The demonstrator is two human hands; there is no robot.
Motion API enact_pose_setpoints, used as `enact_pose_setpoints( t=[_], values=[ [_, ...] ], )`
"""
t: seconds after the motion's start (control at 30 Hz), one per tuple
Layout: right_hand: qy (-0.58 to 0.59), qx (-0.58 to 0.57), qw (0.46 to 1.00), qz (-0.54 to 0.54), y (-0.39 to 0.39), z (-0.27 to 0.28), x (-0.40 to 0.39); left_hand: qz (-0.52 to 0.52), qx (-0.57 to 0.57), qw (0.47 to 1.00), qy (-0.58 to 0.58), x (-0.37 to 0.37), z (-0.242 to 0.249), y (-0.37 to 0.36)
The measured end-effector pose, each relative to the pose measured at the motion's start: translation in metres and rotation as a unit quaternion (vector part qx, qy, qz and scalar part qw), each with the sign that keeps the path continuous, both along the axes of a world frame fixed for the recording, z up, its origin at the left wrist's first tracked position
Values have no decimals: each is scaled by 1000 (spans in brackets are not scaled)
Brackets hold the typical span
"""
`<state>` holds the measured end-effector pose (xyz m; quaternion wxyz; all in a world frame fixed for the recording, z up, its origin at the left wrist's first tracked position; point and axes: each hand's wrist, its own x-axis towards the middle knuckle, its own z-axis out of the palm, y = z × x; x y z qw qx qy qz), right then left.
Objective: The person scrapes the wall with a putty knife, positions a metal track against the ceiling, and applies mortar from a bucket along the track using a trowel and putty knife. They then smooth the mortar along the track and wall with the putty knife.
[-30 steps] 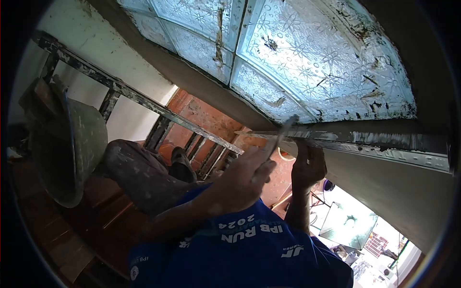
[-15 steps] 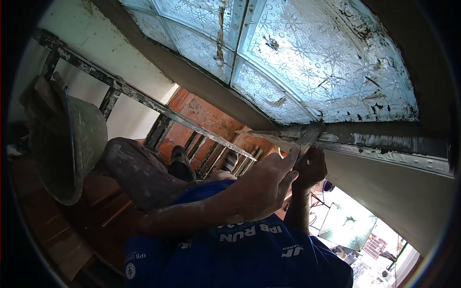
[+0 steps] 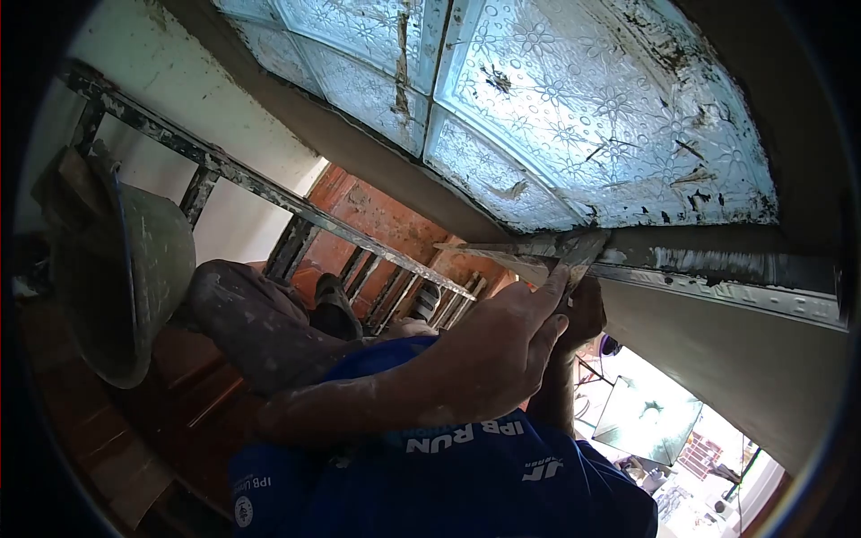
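My left hand (image 3: 507, 336) reaches across from the left, its fingers and thumb closed around a putty knife (image 3: 583, 251) with the index finger lying along it. The grey-smeared blade rests against the wet plaster ledge (image 3: 641, 244) just under the glass-block window (image 3: 538, 125). Close behind it, my right hand (image 3: 587, 309) is curled into a fist below the blade; what it grips, if anything, is hidden by my left hand. A perforated metal corner strip (image 3: 735, 293), partly coated with plaster, runs along the ledge's edge to the right.
A plaster-spattered metal scaffold frame (image 3: 215, 161) stands at left. In front of it is a grey-green rounded container (image 3: 161, 260). My knee (image 3: 242, 300) is bent near it. A reddish floor (image 3: 386, 220) and sandals lie far below. Bright clutter shows at lower right.
The putty knife has slid slightly to the right along the ledge and tilted, with its blade face showing more. My left hand has turned a little with it. The view has shifted slightly.
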<state>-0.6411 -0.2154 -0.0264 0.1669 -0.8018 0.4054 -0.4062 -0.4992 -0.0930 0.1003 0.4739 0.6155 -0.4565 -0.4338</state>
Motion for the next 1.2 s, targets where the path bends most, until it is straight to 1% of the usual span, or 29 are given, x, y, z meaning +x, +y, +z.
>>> enact_pose_setpoints(
  t=[0.13,0.23,0.33,0.43,0.47,0.53,0.63,0.67,0.73,0.83,0.93,1.07,1.13,1.2],
  values=[
    [16,-43,999,10,-1,5,2,-42,13,999,2,12,18,14],
    [35,-61,997,20,-5,2,-2,-93,67,993,21,28,27,30],
    [40,-55,998,18,0,10,2,18,-1,1000,17,14,9,28],
    [48,-39,998,5,-1,7,3,74,-85,993,-30,-3,-11,15],
    [55,-30,998,-2,-1,5,1,84,-72,994,-21,-10,-15,14],
    [30,-30,999,2,-1,9,4,106,-46,993,-2,-20,-20,11],
    [18,-10,1000,-5,0,3,1,131,-44,990,38,-26,-20,7],
    [19,0,1000,-8,0,0,0,116,-39,991,47,-27,-16,5],
    [-1,-4,1000,19,1,10,3,85,-30,994,63,-28,-5,2],
    [-7,-10,1000,28,2,16,6,109,-45,991,64,-35,-10,-5],
    [13,-7,1000,9,2,6,0,96,-30,994,36,-31,-12,-3],
    [2,9,1000,8,1,7,4,104,28,993,43,-30,-33,-4],
    [15,-9,1000,18,0,11,6,106,42,993,33,-30,-45,-4],
    [13,-27,999,18,-1,14,9,105,53,992,54,-32,-66,-2]
  ],
)
